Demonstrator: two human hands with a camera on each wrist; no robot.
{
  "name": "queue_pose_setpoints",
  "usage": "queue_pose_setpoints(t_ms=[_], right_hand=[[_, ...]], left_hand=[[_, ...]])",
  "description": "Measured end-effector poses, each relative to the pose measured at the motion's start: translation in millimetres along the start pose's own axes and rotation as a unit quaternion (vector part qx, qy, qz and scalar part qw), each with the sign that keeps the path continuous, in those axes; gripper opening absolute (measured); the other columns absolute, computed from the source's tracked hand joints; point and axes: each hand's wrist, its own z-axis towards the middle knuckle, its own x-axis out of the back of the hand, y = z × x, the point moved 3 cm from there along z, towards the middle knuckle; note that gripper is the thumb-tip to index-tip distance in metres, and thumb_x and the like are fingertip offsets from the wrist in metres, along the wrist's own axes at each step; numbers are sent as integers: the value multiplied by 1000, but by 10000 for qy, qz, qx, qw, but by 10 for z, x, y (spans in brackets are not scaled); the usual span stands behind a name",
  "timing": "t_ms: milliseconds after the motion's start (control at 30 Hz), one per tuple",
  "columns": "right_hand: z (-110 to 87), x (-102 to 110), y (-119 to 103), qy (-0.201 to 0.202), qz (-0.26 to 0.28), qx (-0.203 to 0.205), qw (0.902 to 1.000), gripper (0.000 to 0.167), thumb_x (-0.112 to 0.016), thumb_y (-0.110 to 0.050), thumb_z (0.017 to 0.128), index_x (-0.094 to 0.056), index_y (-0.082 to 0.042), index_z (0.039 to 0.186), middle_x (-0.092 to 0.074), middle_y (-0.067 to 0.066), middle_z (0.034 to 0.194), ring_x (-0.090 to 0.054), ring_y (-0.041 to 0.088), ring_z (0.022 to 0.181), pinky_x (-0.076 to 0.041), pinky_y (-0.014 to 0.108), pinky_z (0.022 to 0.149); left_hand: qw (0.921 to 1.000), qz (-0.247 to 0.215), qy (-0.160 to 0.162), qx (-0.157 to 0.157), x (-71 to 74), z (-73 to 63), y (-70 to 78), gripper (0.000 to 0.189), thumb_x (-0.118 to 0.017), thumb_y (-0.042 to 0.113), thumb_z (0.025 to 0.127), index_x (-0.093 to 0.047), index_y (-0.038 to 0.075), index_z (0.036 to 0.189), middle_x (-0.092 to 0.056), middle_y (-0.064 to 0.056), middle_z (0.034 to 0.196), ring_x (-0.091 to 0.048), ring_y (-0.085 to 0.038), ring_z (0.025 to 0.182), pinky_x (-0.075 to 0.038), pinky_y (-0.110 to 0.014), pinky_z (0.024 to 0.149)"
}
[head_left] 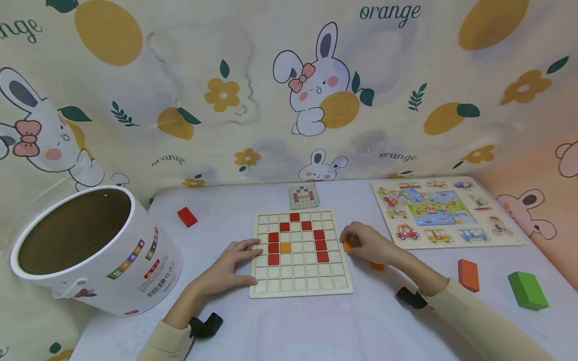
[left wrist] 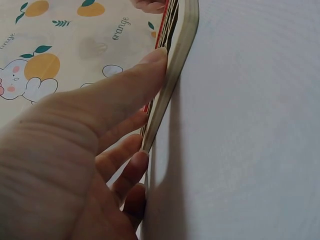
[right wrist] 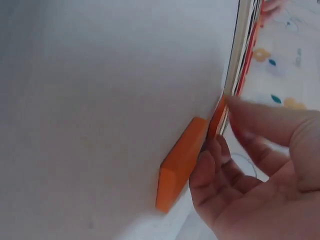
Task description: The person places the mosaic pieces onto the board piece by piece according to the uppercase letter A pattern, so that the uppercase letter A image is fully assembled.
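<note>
A pale wooden grid board (head_left: 299, 296) lies mid-table, with several red squares (head_left: 273, 246) and one orange square (head_left: 285, 247) in its cells. Along its left edge rests my left hand (head_left: 230, 268), thumb and fingers spread; the left wrist view shows thumb and fingertips against the rim. At the right edge, my right hand (head_left: 368, 244) pinches a small orange tile (right wrist: 218, 116) between thumb and fingers. Just below that hand lies a thicker orange block (right wrist: 182, 160), partly covered in the head view. Behind the board is a small pattern card (head_left: 303, 197) with a similar grid picture.
A large white bucket (head_left: 158, 271) stands at the left. One red block (head_left: 187, 216) lies between bucket and board. To the right are a vehicle picture puzzle (head_left: 451, 243), an orange-red block (head_left: 468, 275) and a green block (head_left: 527, 291). A printed cloth rises behind the table.
</note>
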Motion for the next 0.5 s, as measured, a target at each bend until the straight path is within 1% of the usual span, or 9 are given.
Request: queue_pose_setpoints(t_ms=[133, 267, 333, 400, 500], right_hand=[[20, -22, -29, 52, -165, -214, 9996, 27, -77, 7, 80, -63, -5, 99, -59, 3, 92, -52, 20, 86, -47, 35, 78], [4, -15, -37, -5, -161, -486, 9987, 27, -79, 5, 79, -62, -3, 100, -58, 4, 89, -52, 21, 83, -47, 34, 74], [-2, -7, -41, -28, -203, -578, 9981, 25, -79, 4, 79, -63, -2, 98, -58, 5, 86, -51, 21, 81, -46, 34, 73], [-4, 0, -46, -57, -251, -627, 9977, 23, -80, 3, 79, -64, -3, 95, -57, 4, 84, -50, 20, 80, -45, 33, 72], [6, 20, -60, -62, -247, -537, 9982, 21, -79, 5, 79, -64, -5, 89, -57, 3, 81, -50, 19, 78, -44, 32, 69]], left_hand=[[10000, -25, -31, -41, 6, 0, 5, 73, -82, 37, 81, -55, 12, 144, -34, -5, 159, -31, -30, 139, -30, -63, 109], [10000, -11, -25, -57, 9, 1, 0, 73, -82, 38, 81, -55, 12, 144, -34, -4, 159, -31, -30, 139, -30, -63, 109], [10000, -10, -21, -57, 8, 1, -4, 73, -82, 38, 81, -55, 13, 144, -34, -4, 159, -31, -30, 139, -30, -63, 109], [10000, -7, -20, -64, 7, 2, -4, 73, -82, 38, 81, -55, 13, 144, -34, -4, 159, -31, -29, 138, -30, -63, 109], [10000, -10, -27, -81, 5, 3, -5, 73, -82, 38, 81, -55, 13, 144, -35, -4, 158, -32, -30, 138, -30, -63, 109]])
